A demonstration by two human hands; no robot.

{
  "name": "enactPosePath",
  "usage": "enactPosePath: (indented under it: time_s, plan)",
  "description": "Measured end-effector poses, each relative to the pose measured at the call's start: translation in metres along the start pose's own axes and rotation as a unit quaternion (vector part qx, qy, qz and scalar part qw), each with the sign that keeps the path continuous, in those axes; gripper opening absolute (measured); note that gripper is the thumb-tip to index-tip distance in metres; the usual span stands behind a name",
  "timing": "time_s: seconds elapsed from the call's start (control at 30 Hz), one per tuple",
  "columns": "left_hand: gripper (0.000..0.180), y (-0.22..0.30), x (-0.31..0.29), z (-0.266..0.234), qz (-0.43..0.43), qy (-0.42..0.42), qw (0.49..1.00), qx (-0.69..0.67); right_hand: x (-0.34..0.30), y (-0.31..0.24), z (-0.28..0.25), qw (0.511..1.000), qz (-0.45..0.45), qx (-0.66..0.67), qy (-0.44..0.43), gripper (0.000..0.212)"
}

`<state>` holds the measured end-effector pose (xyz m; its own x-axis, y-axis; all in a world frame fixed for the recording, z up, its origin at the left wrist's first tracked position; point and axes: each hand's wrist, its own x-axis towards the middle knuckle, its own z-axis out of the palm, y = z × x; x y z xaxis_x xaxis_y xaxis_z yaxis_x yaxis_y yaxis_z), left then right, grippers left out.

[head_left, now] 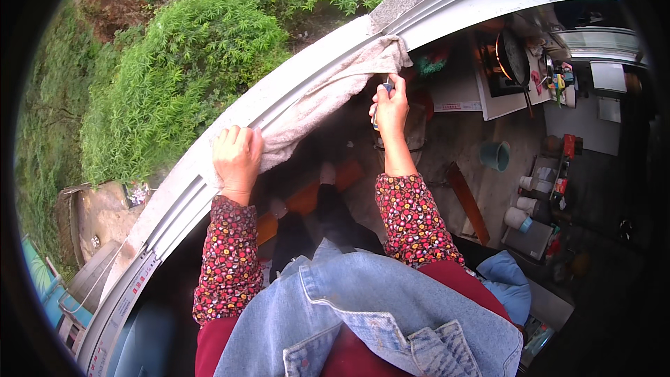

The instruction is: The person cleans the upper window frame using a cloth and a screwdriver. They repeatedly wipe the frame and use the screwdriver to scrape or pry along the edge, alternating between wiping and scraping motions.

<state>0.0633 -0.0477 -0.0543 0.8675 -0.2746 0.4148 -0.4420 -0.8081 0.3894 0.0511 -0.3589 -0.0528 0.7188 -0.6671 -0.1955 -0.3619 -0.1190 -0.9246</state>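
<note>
A damp-looking, pale pinkish towel lies bunched along the white window frame, covering part of its track. My left hand presses down at the towel's lower left end, fingers curled over the cloth and the frame's edge. At the towel's upper right end, my right hand is closed around a slim tool with a dark blue handle, which looks like a screwdriver. Its tip points up at the towel's edge; whether it touches the cloth I cannot tell. My fingers hide most of the handle.
Beyond the frame are green bushes and a stone ledge. Inside, below me, stand a wooden stool-like plank, a green bucket, a black pan on a stove and several containers along the right. An orange-brown board lies by my feet.
</note>
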Motion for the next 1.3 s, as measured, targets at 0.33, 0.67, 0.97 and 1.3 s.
enactPosePath:
  time_s: [0.33, 0.67, 0.97, 1.3]
  plan:
    - [0.020, 0.002, 0.001, -0.001, -0.006, -0.009, 1.000, 0.015, 0.015, 0.044, -0.015, 0.965, -0.197, -0.175, 0.006, 0.036]
    - [0.020, 0.002, 0.002, 0.001, -0.006, -0.004, 1.000, 0.015, 0.008, -0.014, 0.015, 0.996, 0.053, 0.061, -0.025, 0.037]
    - [0.019, -0.001, -0.001, 0.004, -0.012, 0.007, 1.000, 0.005, 0.007, -0.006, 0.054, 0.972, -0.087, -0.198, 0.091, 0.045]
    - [0.019, -0.002, 0.000, 0.003, -0.006, -0.004, 1.000, 0.006, 0.022, -0.021, 0.044, 0.956, 0.126, 0.263, -0.003, 0.035]
